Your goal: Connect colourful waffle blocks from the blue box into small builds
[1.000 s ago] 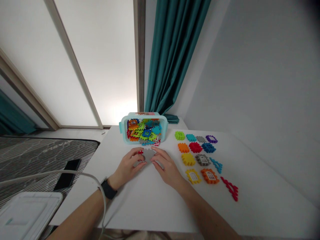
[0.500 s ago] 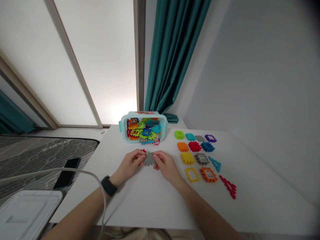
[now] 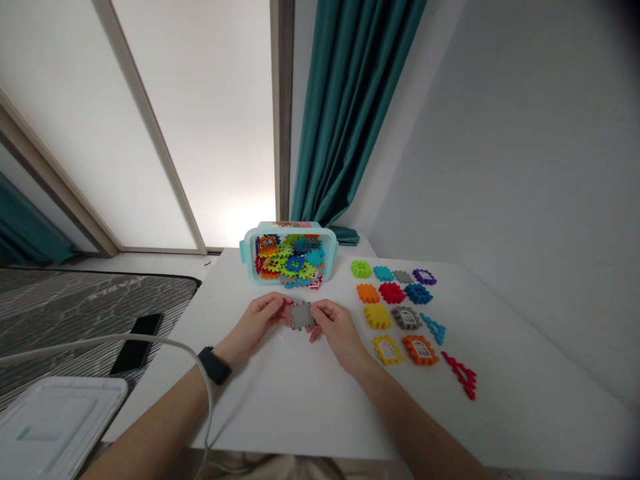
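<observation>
A grey square tile [image 3: 301, 315] with notched edges is held just above the white table, pinched along its right side by my right hand [image 3: 336, 331]. My left hand [image 3: 257, 325], with a dark watch on the wrist, is closed at the tile's left edge. Beneath its fingers a small pale lattice [image 3: 281, 331] shows faintly; what it belongs to is hidden. Beyond both hands stands a light teal tub [image 3: 243, 252] of mixed coloured tiles, its open side facing me.
To the right lie rows of notched pieces, among them a yellow tile [image 3: 377, 317], an orange window tile [image 3: 420, 350] and a red triangular frame [image 3: 461, 377]. A white cable [image 3: 150, 339] crosses my left forearm. A white lid [image 3: 60, 423] and a black phone [image 3: 137, 343] are at left.
The grey tile has turned and tipped a little. My left fingers have loosened from its face toward the edge, and the red bit beside them is no longer visible.
</observation>
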Tool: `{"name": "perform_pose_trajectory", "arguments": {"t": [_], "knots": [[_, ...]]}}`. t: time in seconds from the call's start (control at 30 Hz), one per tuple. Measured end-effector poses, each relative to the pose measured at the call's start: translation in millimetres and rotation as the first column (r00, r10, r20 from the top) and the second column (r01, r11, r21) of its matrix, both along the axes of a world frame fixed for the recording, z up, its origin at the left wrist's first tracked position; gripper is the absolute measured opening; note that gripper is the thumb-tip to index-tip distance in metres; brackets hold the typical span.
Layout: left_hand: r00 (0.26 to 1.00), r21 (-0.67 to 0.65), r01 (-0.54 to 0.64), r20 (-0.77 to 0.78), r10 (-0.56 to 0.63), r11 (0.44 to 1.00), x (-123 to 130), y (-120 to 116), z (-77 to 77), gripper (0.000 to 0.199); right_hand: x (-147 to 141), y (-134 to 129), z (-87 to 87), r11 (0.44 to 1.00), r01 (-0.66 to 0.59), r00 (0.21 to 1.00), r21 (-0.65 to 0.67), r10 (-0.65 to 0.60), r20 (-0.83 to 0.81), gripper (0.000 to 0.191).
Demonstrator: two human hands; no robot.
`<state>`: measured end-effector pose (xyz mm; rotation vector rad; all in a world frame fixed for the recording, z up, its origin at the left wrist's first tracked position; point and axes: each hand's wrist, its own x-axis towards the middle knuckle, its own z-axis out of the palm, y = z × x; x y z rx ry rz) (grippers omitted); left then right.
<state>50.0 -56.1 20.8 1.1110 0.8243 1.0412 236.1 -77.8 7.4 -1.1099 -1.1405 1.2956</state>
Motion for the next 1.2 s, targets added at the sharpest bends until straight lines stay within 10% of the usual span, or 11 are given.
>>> {"name": "perform_pose_trajectory", "arguments": {"t": [0.2,0.73,1.2], "knots": [[0.998,-0.007,0.06,-0.035,-0.06,0.998,-1,3,-5.8,0.041,2,2,-3.4,0.994,0.086,0.99,0.066,-0.093,0.102,0.033],[0.993,-0.086,0.113,0.045,-0.109,0.99,-5,2,-6.9,0.039,4,0,1.4,0.99,-0.141,0.98,0.002,0.14,-0.139,0.03],[0.997,0.071,-0.024,-0.069,0.029,0.997,-4,2,-6.4,0.021,9,4,-6.0,0.993,-0.011,0.994,0.12,-0.002,0.111,0.018]]}}
